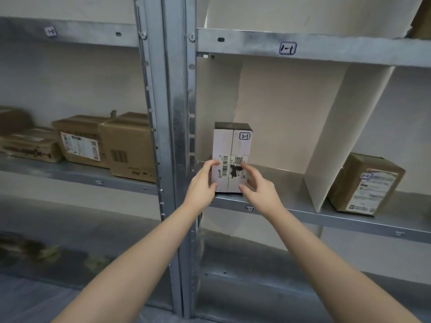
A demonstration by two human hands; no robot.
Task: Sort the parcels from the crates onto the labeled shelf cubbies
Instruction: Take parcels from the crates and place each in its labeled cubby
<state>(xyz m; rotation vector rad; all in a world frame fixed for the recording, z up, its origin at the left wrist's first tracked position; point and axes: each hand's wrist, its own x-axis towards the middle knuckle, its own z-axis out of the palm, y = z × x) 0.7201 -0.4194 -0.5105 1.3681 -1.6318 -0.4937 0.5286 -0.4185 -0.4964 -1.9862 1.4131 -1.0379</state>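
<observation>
A white parcel (232, 145) marked "2-1" stands upright at the front left of a shelf cubby (279, 180). The shelf edge below it carries a "2-1" label (249, 208). My left hand (202, 183) grips the parcel's lower left side, fingers curled over its front. On the parcel's lower right my right hand (257, 186) has its fingertips on the shipping label and its thumb near the bottom corner; the fingers are spread and only lightly bent.
A white divider (335, 136) closes the cubby on the right. Beyond it stands a brown parcel (366, 183) marked "2-2". Grey steel uprights (175, 113) run just left of the cubby. Several brown boxes (105, 143) fill the left bay's shelf. A "1-1" label (287, 48) is above.
</observation>
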